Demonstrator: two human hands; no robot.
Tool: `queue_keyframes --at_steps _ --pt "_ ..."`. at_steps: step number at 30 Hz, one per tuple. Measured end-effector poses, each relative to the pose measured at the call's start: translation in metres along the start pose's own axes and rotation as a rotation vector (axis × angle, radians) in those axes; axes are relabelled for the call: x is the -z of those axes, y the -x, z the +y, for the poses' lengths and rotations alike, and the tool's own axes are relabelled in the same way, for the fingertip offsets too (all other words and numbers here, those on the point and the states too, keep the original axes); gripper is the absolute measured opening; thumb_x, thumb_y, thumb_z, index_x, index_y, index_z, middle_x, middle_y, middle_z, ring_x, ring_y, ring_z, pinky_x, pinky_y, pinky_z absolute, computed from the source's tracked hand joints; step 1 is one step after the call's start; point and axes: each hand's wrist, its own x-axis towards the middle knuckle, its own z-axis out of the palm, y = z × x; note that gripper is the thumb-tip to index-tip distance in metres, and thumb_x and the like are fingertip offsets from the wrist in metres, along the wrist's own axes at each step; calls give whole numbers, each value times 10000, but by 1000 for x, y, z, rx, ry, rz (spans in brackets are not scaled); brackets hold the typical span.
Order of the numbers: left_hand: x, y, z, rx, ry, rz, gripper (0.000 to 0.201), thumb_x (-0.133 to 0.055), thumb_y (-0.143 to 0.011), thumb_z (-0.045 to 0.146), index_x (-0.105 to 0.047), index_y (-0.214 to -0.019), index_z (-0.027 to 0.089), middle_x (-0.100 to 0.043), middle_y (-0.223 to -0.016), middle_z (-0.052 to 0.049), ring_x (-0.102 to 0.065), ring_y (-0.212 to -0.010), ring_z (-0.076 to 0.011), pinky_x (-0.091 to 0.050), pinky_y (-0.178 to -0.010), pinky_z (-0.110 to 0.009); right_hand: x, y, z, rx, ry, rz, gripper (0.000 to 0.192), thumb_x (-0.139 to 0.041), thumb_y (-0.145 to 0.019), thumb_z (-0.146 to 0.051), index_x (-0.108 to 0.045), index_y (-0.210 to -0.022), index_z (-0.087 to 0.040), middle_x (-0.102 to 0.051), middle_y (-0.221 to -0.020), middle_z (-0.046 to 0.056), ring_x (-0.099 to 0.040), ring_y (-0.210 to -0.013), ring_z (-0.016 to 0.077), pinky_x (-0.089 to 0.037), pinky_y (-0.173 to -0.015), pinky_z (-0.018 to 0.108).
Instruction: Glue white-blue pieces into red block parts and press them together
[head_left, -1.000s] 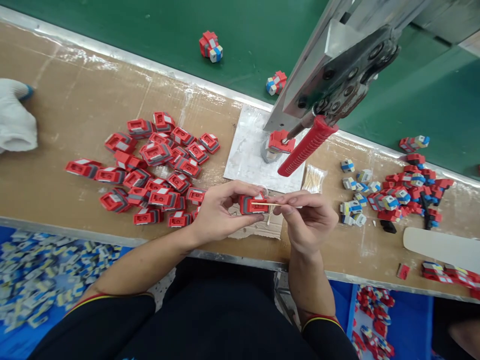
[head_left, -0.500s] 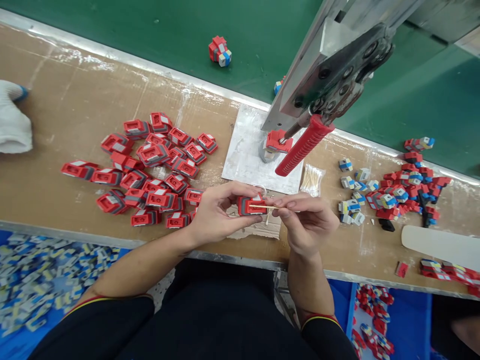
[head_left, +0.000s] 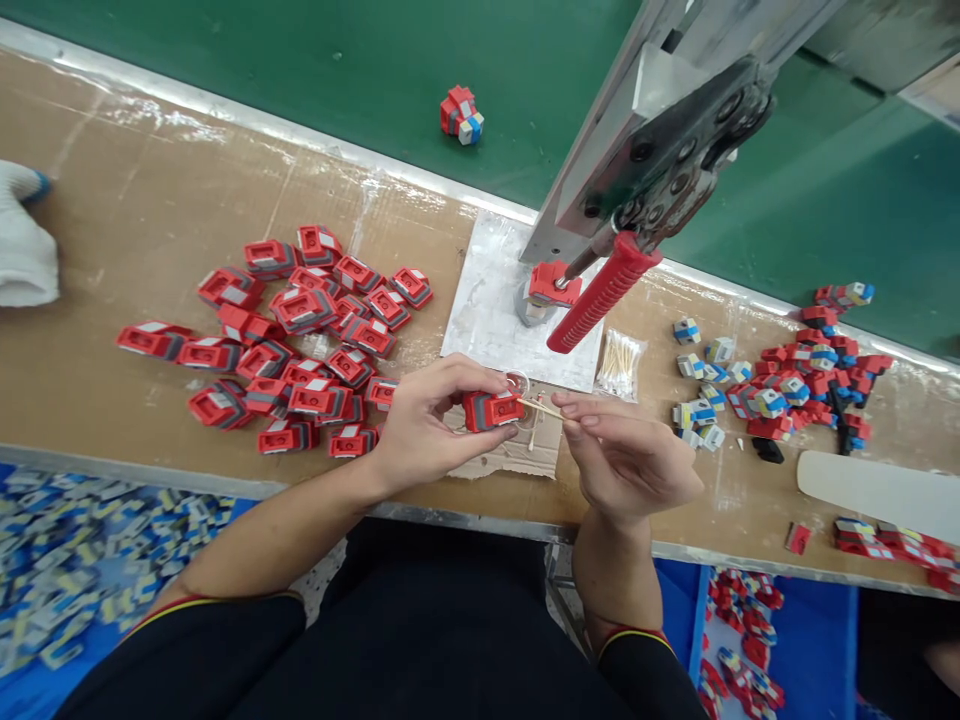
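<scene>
My left hand (head_left: 442, 410) is closed around a red and grey plastic toy part (head_left: 493, 409), its recessed face turned up. Pinched between the thumb and fingers of my right hand (head_left: 626, 450) is a thin cotton swab (head_left: 546, 408). The swab's tip is at the right end of the part; whether it touches is unclear. Just behind the part is a small round clear dish (head_left: 519, 382), partly hidden. Below it, another cotton swab (head_left: 533, 432) lies on a torn cardboard piece (head_left: 517, 460).
Similar red parts (head_left: 304, 395) are heaped at left. A toggle press with a red handle (head_left: 604, 292) stands over a red part (head_left: 553, 284) on a metal plate (head_left: 480, 310). A bag of cotton swabs (head_left: 620, 362) and assembled toy pieces (head_left: 817, 365) lie right. Behind runs a green belt (head_left: 300, 60).
My right hand has drawn back to the right, taking the swab from over the part's face to its right end. The toy piece on the green belt has shifted right.
</scene>
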Motion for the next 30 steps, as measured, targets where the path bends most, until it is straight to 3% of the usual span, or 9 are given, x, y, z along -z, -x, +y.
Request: queue_keyframes --at_steps 8,14,16,19,21,23,26,30 --pt "0 -2 0 -67 -77 1 206 -923 -803 270 -819 -978 234 -836 -967 -74 -788 -856 -198 -669 -788 -316 3 -7 -3 7 10 -105 276 -757 -920 -67 -761 -1090 -284 -818 -790 -14 -837 -722 227 -743 -617 352" --pt "3 -5 0 -34 -66 44 229 -941 -782 251 -814 -972 232 -828 -984 -63 -786 -895 -192 -659 -808 -305 34 -9 0 -67 -20 -29 245 -781 -919 -97 -779 -1074 -287 -812 -802 -8 -812 -718 203 -693 -613 335" --pt "5 -6 -2 6 -40 70 249 -949 -773 260 -807 -977 239 -821 -1000 -54 -780 -918 -196 -659 -823 -318 44 -11 3 -111 64 -215 196 -779 -925 -106 -775 -1013 -281 -811 -795 -6 -781 -668 175 -619 -549 289" --pt "7 -7 -5 84 -16 102 291 -957 -767 306 -797 -1000 238 -811 -1027 -53 -772 -946 -208 -661 -845 -344 44 -12 11 -166 196 -611 136 -711 -984 -136 -754 -946 -259 -810 -797 -4 -739 -636 135 -531 -538 247" --pt "7 -7 -7 107 -17 106 298 -950 -775 310 -794 -1016 231 -813 -1050 -58 -775 -963 -213 -662 -857 -348 38 -12 16 -154 232 -749 158 -650 -1020 -147 -754 -948 -243 -807 -801 -2 -724 -638 123 -510 -565 242" --pt "7 -6 -7 100 -23 97 286 -940 -788 293 -796 -1026 224 -822 -1061 -62 -784 -961 -210 -662 -837 -329 34 -12 18 -141 234 -807 187 -619 -1030 -141 -758 -950 -235 -800 -792 -3 -714 -638 121 -500 -578 243" --pt "6 -6 -5 97 -26 61 288 -935 -796 287 -800 -1037 207 -835 -1059 -71 -796 -946 -205 -668 -812 -308 35 -13 16 -155 158 -699 170 -663 -994 -111 -754 -929 -239 -791 -767 -18 -688 -590 108 -500 -551 234" --pt "4 -4 0 109 -23 -48 292 -935 -795 268 -811 -1044 179 -849 -1035 -85 -812 -926 -206 -671 -811 -287 33 -10 9 -141 -7 -147 136 -788 -916 -122 -761 -931 -254 -801 -772 -13 -755 -633 149 -590 -552 254"
